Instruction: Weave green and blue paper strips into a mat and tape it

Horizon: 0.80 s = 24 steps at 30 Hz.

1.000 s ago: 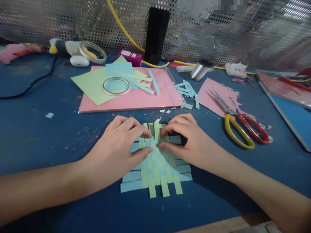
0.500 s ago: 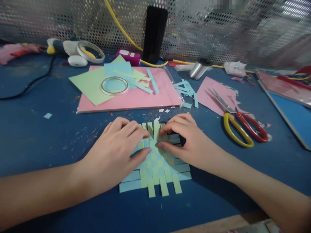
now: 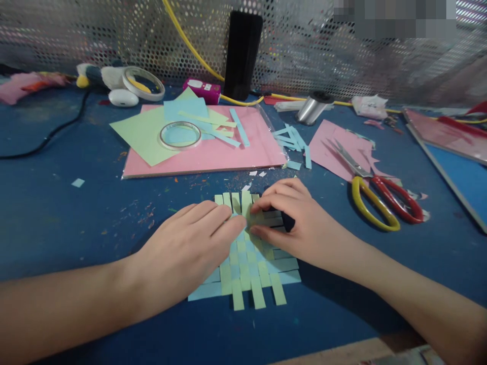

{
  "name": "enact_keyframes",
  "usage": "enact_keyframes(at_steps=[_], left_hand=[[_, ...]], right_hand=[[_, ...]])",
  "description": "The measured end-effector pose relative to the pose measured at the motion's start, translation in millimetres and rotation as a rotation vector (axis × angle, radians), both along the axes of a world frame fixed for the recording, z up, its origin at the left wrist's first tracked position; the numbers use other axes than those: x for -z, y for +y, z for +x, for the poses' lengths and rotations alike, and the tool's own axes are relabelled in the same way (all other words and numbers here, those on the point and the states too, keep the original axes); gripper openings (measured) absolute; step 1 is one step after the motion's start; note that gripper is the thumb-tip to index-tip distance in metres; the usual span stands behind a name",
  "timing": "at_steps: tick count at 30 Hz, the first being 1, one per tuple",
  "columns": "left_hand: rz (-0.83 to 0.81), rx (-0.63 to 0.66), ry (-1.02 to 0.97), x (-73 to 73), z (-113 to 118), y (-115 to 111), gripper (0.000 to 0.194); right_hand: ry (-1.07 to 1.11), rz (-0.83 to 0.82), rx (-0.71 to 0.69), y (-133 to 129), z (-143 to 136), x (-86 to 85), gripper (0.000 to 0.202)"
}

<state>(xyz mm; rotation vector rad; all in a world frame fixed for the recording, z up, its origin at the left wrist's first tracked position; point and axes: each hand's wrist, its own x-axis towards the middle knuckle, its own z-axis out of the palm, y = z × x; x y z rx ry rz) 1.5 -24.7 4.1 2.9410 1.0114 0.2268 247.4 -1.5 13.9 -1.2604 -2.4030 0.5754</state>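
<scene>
A woven paper mat (image 3: 247, 261) of pale green and light blue strips lies flat on the blue tabletop, loose strip ends sticking out along its edges. My left hand (image 3: 194, 241) covers its left part, fingers closed together and the thumb tip pressed on the weave beside a raised-looking green strip (image 3: 246, 202). Whatever is under the left fingers is hidden. On the upper right of the mat rests my right hand (image 3: 291, 215), curved, with thumb and index finger apart and their tips touching the paper.
Scissors (image 3: 375, 200) with yellow and red handles lie to the right on pink paper (image 3: 323, 147). Behind the mat is a pink paper pack (image 3: 213, 165) bearing green and blue sheets and a tape ring (image 3: 163, 139). A wire spool (image 3: 312, 109) and black phone-like slab (image 3: 243, 56) stand farther back.
My left hand has moved slightly right over the mat, and its thumb has closed toward the index finger. My right hand stays almost in place.
</scene>
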Motion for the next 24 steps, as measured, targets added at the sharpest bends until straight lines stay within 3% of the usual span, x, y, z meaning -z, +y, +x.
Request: enact_keyframes(at_steps=[7,15,24], left_hand=[[-0.025,0.02,-0.009,-0.3,-1,2,0.044],[0.086,0.069,-0.11,8.1,-5,6,0.05],[0.11,0.087,-0.07,9.6,-4,6,0.045]], right_hand=[[-0.029,-0.044,-0.011,2,9,-8.6,0.02],[-0.095,0.014,-0.007,8,22,-15.9,0.011],[-0.08,0.216,-0.414,20,38,-13.8,0.015]])
